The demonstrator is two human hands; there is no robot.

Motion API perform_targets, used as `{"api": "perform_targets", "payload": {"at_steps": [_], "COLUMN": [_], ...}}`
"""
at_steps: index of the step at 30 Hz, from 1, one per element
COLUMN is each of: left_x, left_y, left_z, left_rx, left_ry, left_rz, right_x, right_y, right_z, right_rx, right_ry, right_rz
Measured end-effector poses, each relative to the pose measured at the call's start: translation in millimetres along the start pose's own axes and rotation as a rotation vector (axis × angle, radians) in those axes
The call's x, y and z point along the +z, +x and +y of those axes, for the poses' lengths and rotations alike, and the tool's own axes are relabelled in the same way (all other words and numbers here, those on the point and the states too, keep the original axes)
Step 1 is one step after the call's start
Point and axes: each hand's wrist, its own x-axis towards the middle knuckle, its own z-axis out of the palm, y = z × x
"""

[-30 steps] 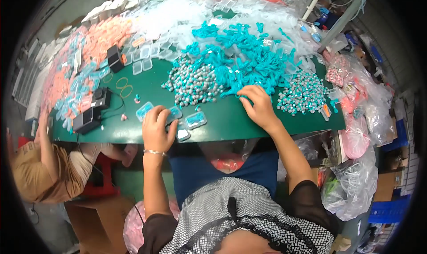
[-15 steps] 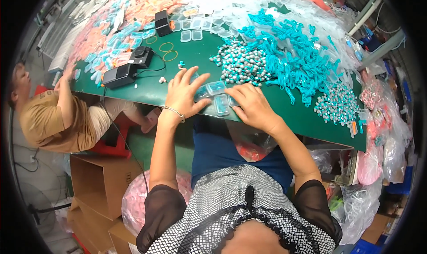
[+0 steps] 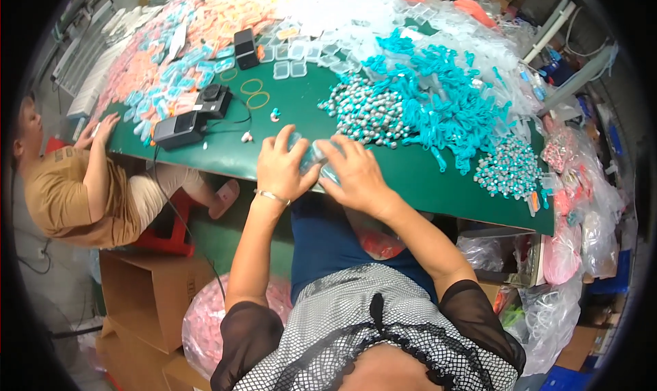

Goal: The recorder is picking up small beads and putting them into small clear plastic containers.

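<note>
Several small clear plastic cases [image 3: 312,156] with teal contents lie close together at the near edge of the green table, partly hidden by my hands. My left hand [image 3: 280,168] curls round them from the left, its thumb against their near side. From the right, my right hand [image 3: 358,175] lies over the cases with its fingers bent onto them. Both thumbs nearly meet at the front. Beyond the hands is a heap of small grey-and-teal beads [image 3: 366,110], and to its right a pile of teal cords [image 3: 445,97].
Black speakers [image 3: 179,129] with a cable, yellow rubber bands [image 3: 252,86] and a few loose beads [image 3: 247,137] lie to the left. Empty clear cases [image 3: 290,69] and orange and blue pieces cover the far side. A co-worker [image 3: 75,192] sits at the left, above cardboard boxes [image 3: 154,295].
My right hand has moved left, and my left hand has closed in on the cases from a spread pose. The cases, apart before, are now gathered between both hands.
</note>
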Motion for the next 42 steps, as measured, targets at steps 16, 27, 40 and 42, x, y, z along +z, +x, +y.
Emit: {"api": "perform_targets", "payload": {"at_steps": [16, 27, 40, 42], "left_x": [26.3, 45.9, 59.8, 54.7], "left_y": [2.6, 5.6, 53.4, 54.0], "left_z": [15.7, -3.6, -58.8, -72.4], "left_rx": [-0.313, -0.754, -0.303, -0.291], "left_ry": [-0.509, -2.091, -2.242, -2.24], "left_rz": [0.204, 0.215, -0.109, -0.095], "right_x": [18.0, 42.3, 39.1, 43.7], "right_y": [17.4, 55.4, 97.0, 107.8], "right_z": [13.2, -12.8, -8.9, -14.4], "right_rx": [0.084, 0.149, 0.083, 0.066], "right_ry": [0.296, 0.688, 0.353, 0.366], "right_rz": [0.247, 0.708, 0.655, 0.621]}}
